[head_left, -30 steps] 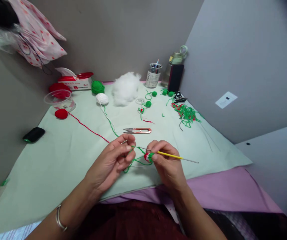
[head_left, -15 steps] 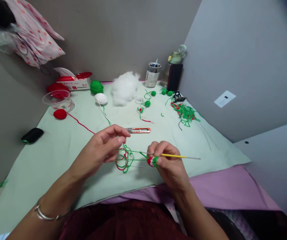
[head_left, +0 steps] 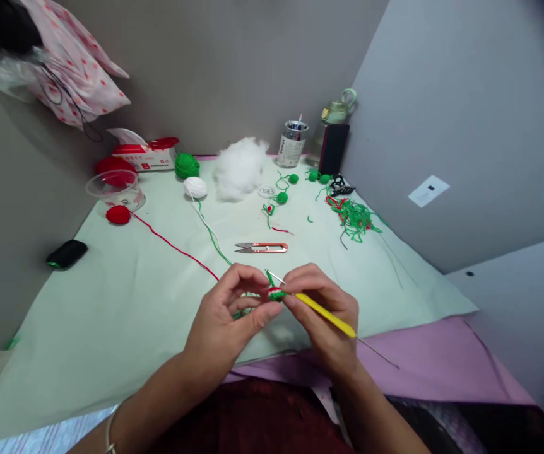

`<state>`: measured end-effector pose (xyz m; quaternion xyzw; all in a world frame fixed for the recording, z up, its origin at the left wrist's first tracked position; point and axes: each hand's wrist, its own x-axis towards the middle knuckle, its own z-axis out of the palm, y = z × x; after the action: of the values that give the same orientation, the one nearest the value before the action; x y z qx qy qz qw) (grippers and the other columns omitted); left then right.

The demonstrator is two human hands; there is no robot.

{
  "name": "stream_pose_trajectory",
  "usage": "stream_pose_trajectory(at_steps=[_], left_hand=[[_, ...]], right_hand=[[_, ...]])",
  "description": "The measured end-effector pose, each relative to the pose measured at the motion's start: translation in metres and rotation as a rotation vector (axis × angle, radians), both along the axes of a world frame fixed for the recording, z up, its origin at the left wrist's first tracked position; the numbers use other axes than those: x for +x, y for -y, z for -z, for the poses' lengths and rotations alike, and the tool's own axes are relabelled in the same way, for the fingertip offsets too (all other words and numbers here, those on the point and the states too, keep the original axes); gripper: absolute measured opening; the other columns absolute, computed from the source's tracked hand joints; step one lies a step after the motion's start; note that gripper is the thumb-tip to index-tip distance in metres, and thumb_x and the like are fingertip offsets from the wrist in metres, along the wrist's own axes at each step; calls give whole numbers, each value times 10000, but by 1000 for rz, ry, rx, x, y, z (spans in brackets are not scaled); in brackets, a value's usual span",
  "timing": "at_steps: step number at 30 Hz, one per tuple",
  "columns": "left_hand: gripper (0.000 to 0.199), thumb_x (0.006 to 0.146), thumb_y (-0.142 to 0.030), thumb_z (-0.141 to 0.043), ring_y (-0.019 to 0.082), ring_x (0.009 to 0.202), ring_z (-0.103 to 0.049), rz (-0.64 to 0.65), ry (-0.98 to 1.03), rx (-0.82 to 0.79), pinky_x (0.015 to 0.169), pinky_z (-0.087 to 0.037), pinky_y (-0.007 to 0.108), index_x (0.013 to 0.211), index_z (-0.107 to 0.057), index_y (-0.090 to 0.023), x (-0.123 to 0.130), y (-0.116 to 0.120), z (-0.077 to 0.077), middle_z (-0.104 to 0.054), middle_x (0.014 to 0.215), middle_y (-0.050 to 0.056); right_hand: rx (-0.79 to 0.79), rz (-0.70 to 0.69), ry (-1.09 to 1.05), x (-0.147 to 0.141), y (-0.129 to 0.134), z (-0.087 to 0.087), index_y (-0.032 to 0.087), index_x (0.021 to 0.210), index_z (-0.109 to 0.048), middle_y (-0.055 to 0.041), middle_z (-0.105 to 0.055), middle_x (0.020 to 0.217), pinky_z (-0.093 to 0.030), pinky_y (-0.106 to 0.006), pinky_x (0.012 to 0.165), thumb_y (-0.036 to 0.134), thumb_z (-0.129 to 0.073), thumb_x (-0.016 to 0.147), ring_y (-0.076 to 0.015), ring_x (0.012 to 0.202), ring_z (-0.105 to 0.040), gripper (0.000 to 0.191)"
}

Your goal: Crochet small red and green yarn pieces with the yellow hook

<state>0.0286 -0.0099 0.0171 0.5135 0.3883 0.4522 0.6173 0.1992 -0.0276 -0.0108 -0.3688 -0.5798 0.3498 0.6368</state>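
My right hand (head_left: 324, 315) is closed round a crochet hook (head_left: 326, 314) with a yellow handle and thin metal ends. The hook's upper tip meets a strand of green yarn just above a small red, white and green crochet piece (head_left: 276, 293). That piece sits between the fingertips of both hands, with the thumb and fingers of my left hand (head_left: 234, 318) pinching it from the left. Loose green yarn lies behind my left fingers, partly hidden. Thread snips (head_left: 262, 248) with orange handles lie just beyond my hands.
Balls of red (head_left: 118, 215), white (head_left: 195, 187) and green yarn (head_left: 187, 166) stand at the back left, near a clear plastic tub (head_left: 125, 192). White stuffing (head_left: 241, 169) sits at the back. A heap of yarn scraps (head_left: 354, 217) lies right, below a leaning phone (head_left: 334, 148).
My left hand has come right and down onto the crochet piece. In my right hand the hook has swung so that its handle slopes toward me. The snips are now uncovered.
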Motion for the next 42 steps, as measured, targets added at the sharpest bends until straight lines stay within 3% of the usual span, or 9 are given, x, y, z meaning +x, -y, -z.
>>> stream_pose_trajectory(at_steps=[3,8,13,17,21,28,34,38,42], left_hand=[[127,847,-236,-816,122,750,-705,-2,25,-2,716,-579,213,870,-693,-211,4,-3,4,-720,851,-14],[125,782,-113,-755,131,770,-726,38,16,-19,756,-602,224,848,-694,-200,5,-3,6,-710,805,-20],[222,748,-143,-784,104,722,-700,-50,81,-86,671,-577,189,885,-618,-202,10,-3,5,-697,819,-36],[200,756,-175,-781,98,692,-691,-67,20,-54,637,-565,181,848,-604,-196,12,-6,6,-690,780,-32],[170,806,-191,-729,129,730,-744,-118,-111,74,672,-599,217,915,-602,-215,11,-7,14,-732,816,-17],[327,885,-123,-630,167,872,-812,-127,-387,404,819,-620,285,1174,-554,-256,5,-10,30,-826,974,0],[213,969,-230,-618,151,786,-776,-57,-119,124,781,-644,302,1171,-548,-234,0,-13,17,-787,923,9],[291,818,-216,-823,148,824,-735,-109,-151,155,718,-622,251,1016,-611,-233,2,-10,15,-736,947,2],[182,811,-153,-808,136,782,-721,-103,-93,96,701,-600,227,914,-671,-216,3,-12,15,-712,846,-16]], right_hand=[[38,4,82,-3,1,0,273,1063,-783,-15,-728,962,-558,-288,787,144,-705,973,-152,908,-680,175],[44,151,150,-4,-2,3,285,1046,-771,2,-722,948,-543,-289,804,118,-678,993,-140,896,-673,199],[84,60,160,-2,-2,3,281,1085,-759,-10,-716,982,-553,-313,815,151,-754,950,-164,921,-670,187],[122,88,213,-1,-2,7,272,1071,-734,-15,-716,991,-559,-323,826,69,-781,896,-174,941,-678,273],[89,140,244,-5,-3,8,265,1038,-705,-8,-709,940,-562,-308,780,47,-690,948,-156,874,-679,236],[246,255,440,-11,-4,6,235,1034,-650,-15,-682,901,-556,-286,746,-1,-652,907,-153,833,-661,267],[7,364,257,-10,-4,12,247,934,-635,19,-646,859,-525,-281,693,44,-648,899,-136,754,-639,207],[21,312,229,-15,-2,11,249,928,-647,19,-656,862,-532,-283,714,65,-663,903,-139,776,-646,186],[3,245,181,-15,-2,7,241,923,-670,4,-672,864,-536,-282,706,89,-679,901,-147,783,-651,154]])
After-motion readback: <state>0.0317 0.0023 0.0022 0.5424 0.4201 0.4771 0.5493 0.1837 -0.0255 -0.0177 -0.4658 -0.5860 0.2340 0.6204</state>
